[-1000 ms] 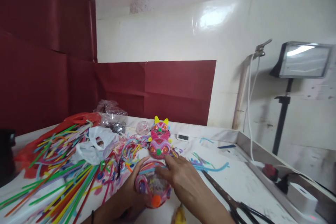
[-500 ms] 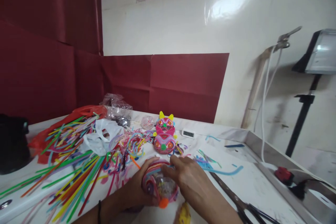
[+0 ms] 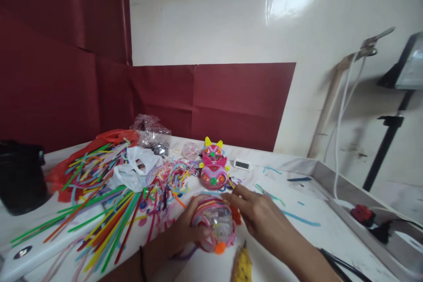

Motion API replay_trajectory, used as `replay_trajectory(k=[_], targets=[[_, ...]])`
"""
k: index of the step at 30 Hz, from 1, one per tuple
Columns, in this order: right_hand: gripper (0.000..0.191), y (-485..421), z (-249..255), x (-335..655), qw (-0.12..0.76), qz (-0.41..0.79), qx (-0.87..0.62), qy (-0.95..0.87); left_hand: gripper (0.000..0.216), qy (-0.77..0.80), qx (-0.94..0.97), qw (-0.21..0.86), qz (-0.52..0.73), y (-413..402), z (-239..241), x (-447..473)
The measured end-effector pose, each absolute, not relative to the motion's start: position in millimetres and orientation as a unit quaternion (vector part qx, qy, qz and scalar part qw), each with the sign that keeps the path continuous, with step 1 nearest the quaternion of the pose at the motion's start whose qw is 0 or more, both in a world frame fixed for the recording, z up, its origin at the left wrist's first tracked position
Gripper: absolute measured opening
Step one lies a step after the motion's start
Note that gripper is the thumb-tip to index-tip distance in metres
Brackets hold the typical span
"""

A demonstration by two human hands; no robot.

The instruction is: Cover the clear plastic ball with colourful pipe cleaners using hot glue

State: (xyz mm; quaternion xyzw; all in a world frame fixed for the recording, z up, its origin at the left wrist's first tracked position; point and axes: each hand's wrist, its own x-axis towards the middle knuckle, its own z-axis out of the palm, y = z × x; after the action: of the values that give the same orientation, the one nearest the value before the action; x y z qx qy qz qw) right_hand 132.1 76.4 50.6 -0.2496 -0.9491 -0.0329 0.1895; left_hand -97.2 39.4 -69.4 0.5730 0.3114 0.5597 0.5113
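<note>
My left hand (image 3: 182, 228) is wrapped round a clear plastic ball (image 3: 215, 224) wound with pink and coloured strips, an orange pom-pom at its lower end. My right hand (image 3: 261, 217) rests against the ball's right side, fingertips curled on its top edge over a strip. Just beyond the ball stand two finished pink animal-face figures (image 3: 213, 168), the rear one with yellow ears. A yellow tool (image 3: 242, 266) lies right under my right wrist.
A heap of coloured strips (image 3: 109, 194) covers the left of the white table (image 3: 310, 233), with a white bag (image 3: 135, 172), red bag and clear bag behind. A black pot (image 3: 20, 176) stands far left. Small digital clock (image 3: 242, 164), scissors (image 3: 343, 264), cables and lamp stand right.
The view has shifted left and tilted. My right hand has slid from the ball's top toward its right side, and the ball has turned slightly in my left hand.
</note>
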Motion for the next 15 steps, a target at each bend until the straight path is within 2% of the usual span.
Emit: replay_trajectory(k=[3,5,15], targets=[[0.051,78,55,145,0.246,-0.005,-0.269,-0.931,0.085,0.325,0.587,0.497,0.550,38,-68,-99],[0.048,78,54,154,0.248,0.010,-0.292,-0.924,0.084,0.334,0.594,0.496,0.538,36,-65,-101],[0.047,74,-10,214,0.121,0.000,-0.446,-0.887,0.071,0.360,0.605,0.500,0.505,30,-40,-107]])
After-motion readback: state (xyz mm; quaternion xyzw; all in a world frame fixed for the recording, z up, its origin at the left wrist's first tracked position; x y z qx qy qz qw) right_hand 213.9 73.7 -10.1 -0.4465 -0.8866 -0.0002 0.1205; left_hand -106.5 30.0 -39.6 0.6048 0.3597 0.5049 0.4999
